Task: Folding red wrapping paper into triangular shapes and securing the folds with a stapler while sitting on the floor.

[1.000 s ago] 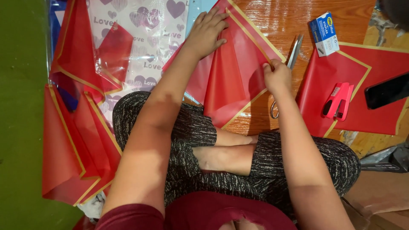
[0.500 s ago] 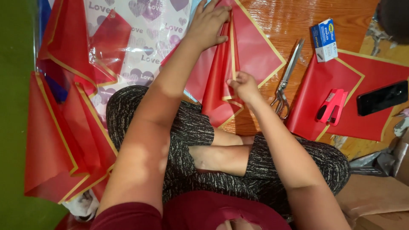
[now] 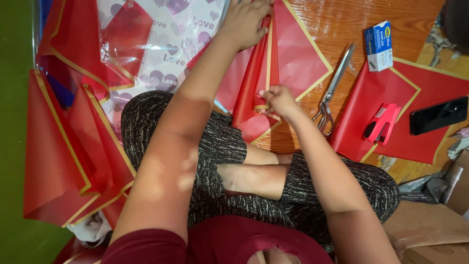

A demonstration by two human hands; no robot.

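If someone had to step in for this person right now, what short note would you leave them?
Left hand presses flat on the far end of the red gold-edged sheet. Right hand pinches the sheet's near edge, where it is gathered into a fold. Done: sheet partly folded lengthwise. Left: the fold is not flattened or fastened. On the wooden floor, to the right: scissors, red stapler, blue staple box. More red sheets lie at the left.

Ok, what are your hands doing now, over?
Left hand pressing red gold-edged sheet flat. Right hand pinching its folded edge. Scissors beside, clear.
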